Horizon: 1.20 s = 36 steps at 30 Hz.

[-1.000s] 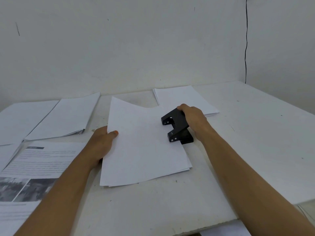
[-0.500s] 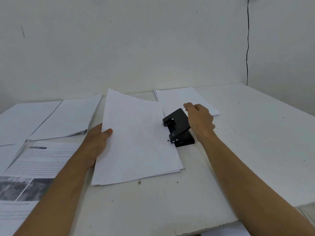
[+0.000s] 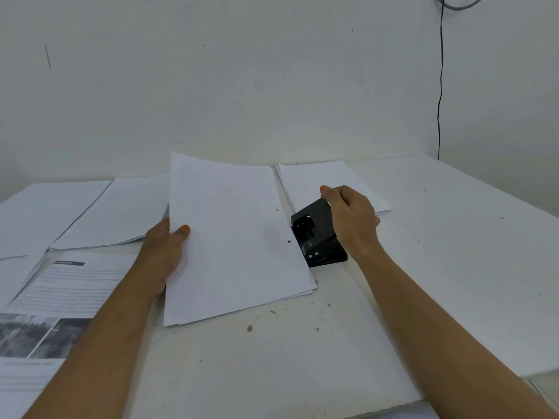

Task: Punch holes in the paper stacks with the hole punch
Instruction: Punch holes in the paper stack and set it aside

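Note:
A white paper stack (image 3: pixel 233 237) lies in the middle of the white table, its far end lifted. Two punched holes show along its right edge. My left hand (image 3: pixel 165 252) grips the stack's left edge, thumb on top. The black hole punch (image 3: pixel 316 235) stands just right of the stack, clear of the paper. My right hand (image 3: pixel 351 219) rests on the punch's lever with curled fingers around its far side.
Another white stack (image 3: pixel 317 182) lies behind the punch. Two more stacks (image 3: pixel 99 213) sit at the left, and printed pages (image 3: pixel 60 291) lie at the near left. The table edge (image 3: pixel 393 408) runs along the bottom right. A black cable (image 3: pixel 440 86) hangs down the wall.
The stack has slid left out of the punch, and its two holes now show. My right hand has eased up on the lever. The camera has tilted up slightly.

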Available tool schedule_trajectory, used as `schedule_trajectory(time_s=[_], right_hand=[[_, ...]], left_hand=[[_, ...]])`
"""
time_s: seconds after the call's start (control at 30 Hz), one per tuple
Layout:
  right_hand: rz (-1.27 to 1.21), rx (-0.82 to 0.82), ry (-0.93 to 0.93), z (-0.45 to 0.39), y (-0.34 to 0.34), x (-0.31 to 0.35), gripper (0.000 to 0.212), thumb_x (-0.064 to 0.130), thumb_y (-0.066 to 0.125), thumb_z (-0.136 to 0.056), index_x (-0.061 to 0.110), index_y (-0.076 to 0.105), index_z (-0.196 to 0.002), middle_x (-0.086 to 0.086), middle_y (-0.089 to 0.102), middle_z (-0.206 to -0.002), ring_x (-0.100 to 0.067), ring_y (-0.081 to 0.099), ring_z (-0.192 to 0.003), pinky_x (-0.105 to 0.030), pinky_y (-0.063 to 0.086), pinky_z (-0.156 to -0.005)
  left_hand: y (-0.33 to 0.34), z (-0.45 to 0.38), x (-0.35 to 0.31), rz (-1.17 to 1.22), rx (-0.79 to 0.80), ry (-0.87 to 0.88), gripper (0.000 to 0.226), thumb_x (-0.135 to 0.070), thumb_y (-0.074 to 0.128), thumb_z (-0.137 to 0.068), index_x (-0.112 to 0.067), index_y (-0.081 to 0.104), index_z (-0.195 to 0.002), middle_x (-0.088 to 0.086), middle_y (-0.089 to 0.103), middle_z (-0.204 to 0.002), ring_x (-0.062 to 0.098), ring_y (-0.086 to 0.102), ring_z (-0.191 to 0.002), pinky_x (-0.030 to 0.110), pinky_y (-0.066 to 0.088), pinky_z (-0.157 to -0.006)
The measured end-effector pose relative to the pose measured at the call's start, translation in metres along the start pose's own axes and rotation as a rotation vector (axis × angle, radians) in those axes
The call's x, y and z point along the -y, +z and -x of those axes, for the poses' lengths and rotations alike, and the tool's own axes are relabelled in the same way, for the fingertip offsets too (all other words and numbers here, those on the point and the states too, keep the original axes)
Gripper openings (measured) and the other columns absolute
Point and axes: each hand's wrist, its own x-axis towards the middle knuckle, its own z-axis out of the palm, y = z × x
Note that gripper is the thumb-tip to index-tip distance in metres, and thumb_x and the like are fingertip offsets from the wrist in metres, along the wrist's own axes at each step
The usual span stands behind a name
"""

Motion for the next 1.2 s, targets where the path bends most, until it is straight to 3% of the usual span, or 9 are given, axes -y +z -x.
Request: schedule_trajectory(time_s=[0.3,0.5,0.67,0.9,0.97,1.07,1.2], right_hand=[[-0.01,0.045,0.023,0.002,0.001,0.002,0.032,0.053,0.054,-0.088,0.028,0.055,-0.067,0.016,0.056,-0.069,-0.006,0.053,-0.074,-0.052,0.037,-0.104],[-0.071,0.084,0.048,0.003,0.003,0.0,0.031,0.055,0.055,-0.086,0.029,0.056,-0.07,0.016,0.057,-0.068,-0.012,0.055,-0.077,-0.055,0.039,-0.103],[-0.051,0.076,0.033,0.002,0.003,-0.001,0.031,0.055,0.053,-0.088,0.029,0.057,-0.071,0.014,0.059,-0.073,-0.012,0.056,-0.078,-0.054,0.04,-0.102],[-0.054,0.101,0.036,0.002,0.003,-0.002,0.03,0.055,0.054,-0.087,0.029,0.057,-0.073,0.015,0.058,-0.074,-0.014,0.057,-0.083,-0.054,0.039,-0.104],[-0.049,0.112,0.023,0.002,0.002,0.0,0.031,0.06,0.051,-0.084,0.031,0.059,-0.079,0.017,0.061,-0.084,-0.012,0.057,-0.09,-0.052,0.037,-0.105],[-0.194,0.174,0.098,-0.005,-0.005,0.002,0.056,0.071,0.041,-0.077,0.033,0.065,-0.11,0.01,0.06,-0.124,-0.014,0.049,-0.121,-0.046,0.025,-0.113],[-0.341,0.26,0.146,-0.016,-0.013,-0.004,0.057,0.064,0.03,-0.096,0.027,0.059,-0.128,0.006,0.049,-0.14,-0.007,0.04,-0.126,-0.031,0.019,-0.1]], left_hand=[[-0.001,0.001,-0.002,-0.043,0.09,-0.042,0.032,-0.013,0.052,-0.098,-0.004,0.055,-0.128,0.008,0.058,-0.116,0.023,0.054,-0.099,0.029,0.04,-0.088],[0.002,0.005,-0.004,-0.059,0.12,-0.075,0.033,-0.014,0.051,-0.098,-0.001,0.055,-0.128,0.013,0.059,-0.12,0.024,0.054,-0.098,0.03,0.039,-0.088],[0.003,0.007,-0.005,-0.074,0.165,-0.116,0.024,-0.015,0.052,-0.098,-0.005,0.058,-0.118,0.01,0.059,-0.107,0.023,0.056,-0.085,0.03,0.042,-0.078],[0.005,0.007,-0.004,-0.074,0.168,-0.118,0.03,-0.015,0.051,-0.098,0.0,0.057,-0.123,0.017,0.06,-0.117,0.026,0.054,-0.093,0.033,0.041,-0.085],[0.004,0.006,-0.005,-0.07,0.163,-0.11,0.031,-0.014,0.051,-0.098,0.0,0.056,-0.125,0.019,0.06,-0.121,0.026,0.054,-0.095,0.032,0.039,-0.085],[-0.003,0.001,-0.006,-0.09,0.105,-0.083,0.036,-0.013,0.051,-0.098,0.002,0.052,-0.13,0.019,0.056,-0.128,0.032,0.055,-0.107,0.028,0.036,-0.086],[-0.021,-0.008,-0.007,-0.06,-0.01,-0.067,0.039,-0.016,0.052,-0.098,-0.001,0.049,-0.134,0.019,0.054,-0.132,0.024,0.051,-0.1,0.028,0.035,-0.085]])
